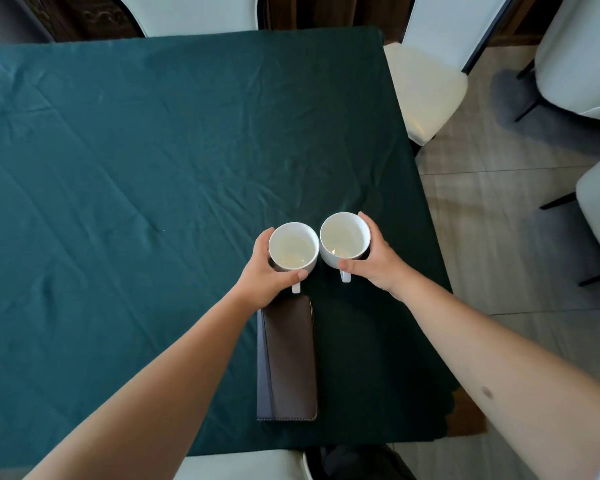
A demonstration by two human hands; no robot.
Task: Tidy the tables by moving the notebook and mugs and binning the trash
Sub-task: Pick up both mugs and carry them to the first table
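Observation:
Two white mugs stand side by side near the right front part of a table under a dark green cloth [136,161]. My left hand [269,277] wraps around the left mug [293,247] from its left and near side. My right hand [373,263] wraps around the right mug [344,239] from its right and near side. Both mugs look empty, and their handles point toward me. A dark brown notebook [288,358] lies closed on the cloth just in front of the left mug, partly under my left wrist.
White chairs surround the table: one at the far right corner [426,88], two more at the right [582,53], one at the far side [187,12], one at the near edge [243,465]. Tiled floor [499,237] lies to the right of the table.

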